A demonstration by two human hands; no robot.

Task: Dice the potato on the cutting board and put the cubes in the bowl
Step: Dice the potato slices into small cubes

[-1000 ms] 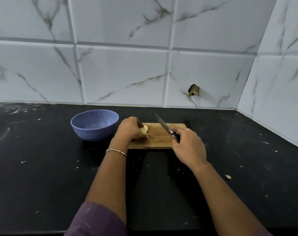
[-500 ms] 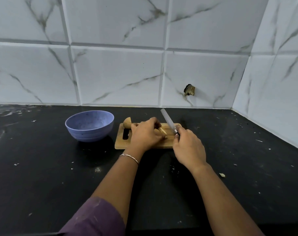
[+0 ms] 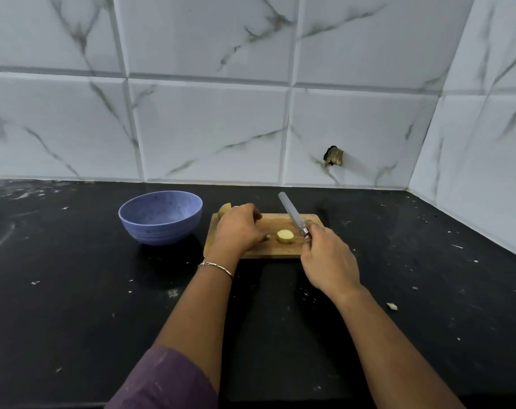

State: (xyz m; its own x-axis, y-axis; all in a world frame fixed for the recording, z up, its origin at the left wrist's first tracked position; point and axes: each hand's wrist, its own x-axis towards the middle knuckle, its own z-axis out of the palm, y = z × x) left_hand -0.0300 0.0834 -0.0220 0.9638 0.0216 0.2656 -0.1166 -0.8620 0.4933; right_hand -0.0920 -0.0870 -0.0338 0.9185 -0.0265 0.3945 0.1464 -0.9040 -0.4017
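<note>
While the right hand [image 3: 329,261] grips a kitchen knife [image 3: 292,214] by the handle, fingers curled round it and blade angled up and away to the left, the items lie thus.

- Wooden cutting board [image 3: 280,251]: flat on a black countertop [image 3: 74,290], just right of the blue bowl [image 3: 161,221], not touching it.
- Potato slice [image 3: 285,236]: round, pale, cut face up, on the board between the two hands, touching neither.
- Potato remainder [image 3: 224,210]: brown-skinned piece at the board's far left corner, mostly hidden behind the left hand [image 3: 239,228].
- Left hand, further: knuckles up over the board's left part, fingers curled under. Whether they pinch anything cannot be told. The thumb tip points toward the slice.
- Bracelet [image 3: 215,265]: thin, on the left wrist.
- Purple sleeve [image 3: 165,379]: on the left arm.
- Potato scrap [image 3: 392,306]: small, on the countertop right of the right forearm.
- Marble-patterned wall tiles [image 3: 206,128]: behind the countertop, with a dark hole [image 3: 333,156].
</note>
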